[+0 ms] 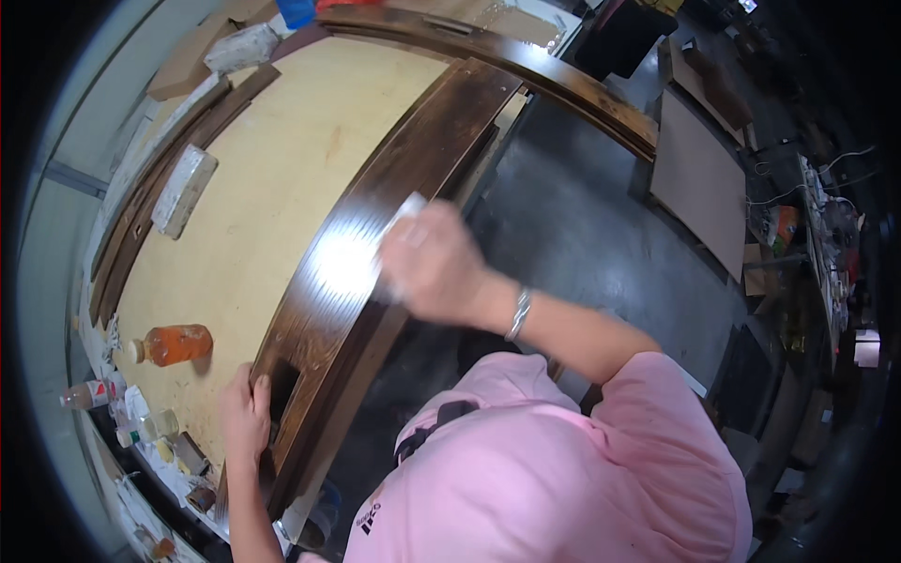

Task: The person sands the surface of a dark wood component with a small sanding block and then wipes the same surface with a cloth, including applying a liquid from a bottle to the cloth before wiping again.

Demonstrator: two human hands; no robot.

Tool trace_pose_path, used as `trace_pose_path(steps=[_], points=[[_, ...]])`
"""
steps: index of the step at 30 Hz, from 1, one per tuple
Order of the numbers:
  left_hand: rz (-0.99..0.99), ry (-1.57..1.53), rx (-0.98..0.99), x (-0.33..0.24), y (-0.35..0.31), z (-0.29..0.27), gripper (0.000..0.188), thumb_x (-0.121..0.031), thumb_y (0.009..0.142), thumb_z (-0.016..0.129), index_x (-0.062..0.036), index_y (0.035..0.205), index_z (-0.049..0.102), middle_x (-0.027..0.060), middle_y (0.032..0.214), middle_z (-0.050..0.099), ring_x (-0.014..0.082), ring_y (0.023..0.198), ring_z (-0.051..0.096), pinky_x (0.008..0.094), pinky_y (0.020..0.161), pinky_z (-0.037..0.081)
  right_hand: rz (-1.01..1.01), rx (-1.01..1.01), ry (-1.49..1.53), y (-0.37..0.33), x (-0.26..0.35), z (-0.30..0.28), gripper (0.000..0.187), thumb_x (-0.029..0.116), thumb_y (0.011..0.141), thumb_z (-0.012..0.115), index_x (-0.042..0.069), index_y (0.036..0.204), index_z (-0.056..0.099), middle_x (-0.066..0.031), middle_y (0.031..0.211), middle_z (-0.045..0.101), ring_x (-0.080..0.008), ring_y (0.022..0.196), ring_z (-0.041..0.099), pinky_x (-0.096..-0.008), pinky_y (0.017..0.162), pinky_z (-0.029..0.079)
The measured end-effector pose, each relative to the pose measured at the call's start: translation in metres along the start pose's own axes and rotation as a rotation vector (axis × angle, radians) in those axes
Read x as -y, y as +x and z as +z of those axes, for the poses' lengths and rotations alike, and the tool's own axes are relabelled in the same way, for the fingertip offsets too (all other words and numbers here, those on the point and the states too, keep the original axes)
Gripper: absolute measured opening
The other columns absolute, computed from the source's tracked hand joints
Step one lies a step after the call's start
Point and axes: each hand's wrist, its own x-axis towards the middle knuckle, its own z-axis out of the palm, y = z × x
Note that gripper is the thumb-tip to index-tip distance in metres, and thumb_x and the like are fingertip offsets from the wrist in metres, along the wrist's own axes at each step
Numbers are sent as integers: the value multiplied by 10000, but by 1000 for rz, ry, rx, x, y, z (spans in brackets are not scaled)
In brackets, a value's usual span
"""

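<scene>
A long dark brown wooden board [310, 324], glossy and grained, runs diagonally across the pale worktable [282, 150]. My left hand [246, 413] grips the board's left edge at the near end, beside a dark rectangular cutout. Over the middle of the board is my right hand [430, 263], closed and smeared by motion. A small whitish flat piece [409, 205] sticks out of its fingers against the board; its kind is too blurred to tell. Bright light reflects off the wood just left of that hand.
A bottle of orange liquid [178, 345] lies on the table's left side. Beyond it are a whitish block [185, 191] and narrow dark wooden strips [141, 202]. Small bottles and scraps crowd the left edge. Another dark board [563, 75] crosses the far end; a brown panel [696, 183] stands right.
</scene>
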Motion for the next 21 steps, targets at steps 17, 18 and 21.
trace_pose_path(steps=[17,18,21], points=[[60,154,-157,7,-1,10,428,-396,938,492,11,1040,579,251,795,548,459,790,549,505,700,411,264,-103,-208,-12,-278,-74,154,153,845,612,68,960,669,-122,969,683,-314,902,617,-435,813,475],[68,151,-163,5,2,9,428,-396,938,492,11,1040,579,251,795,548,459,790,549,505,700,411,410,-79,-261,-14,-298,-82,137,156,836,639,63,930,674,-124,939,688,-314,875,617,-430,793,483],[53,162,-153,0,2,11,411,-386,929,507,3,1036,584,247,794,554,457,783,554,499,688,415,118,-311,76,49,-236,-61,158,203,781,719,75,863,677,-108,871,675,-306,812,622,-412,740,498]])
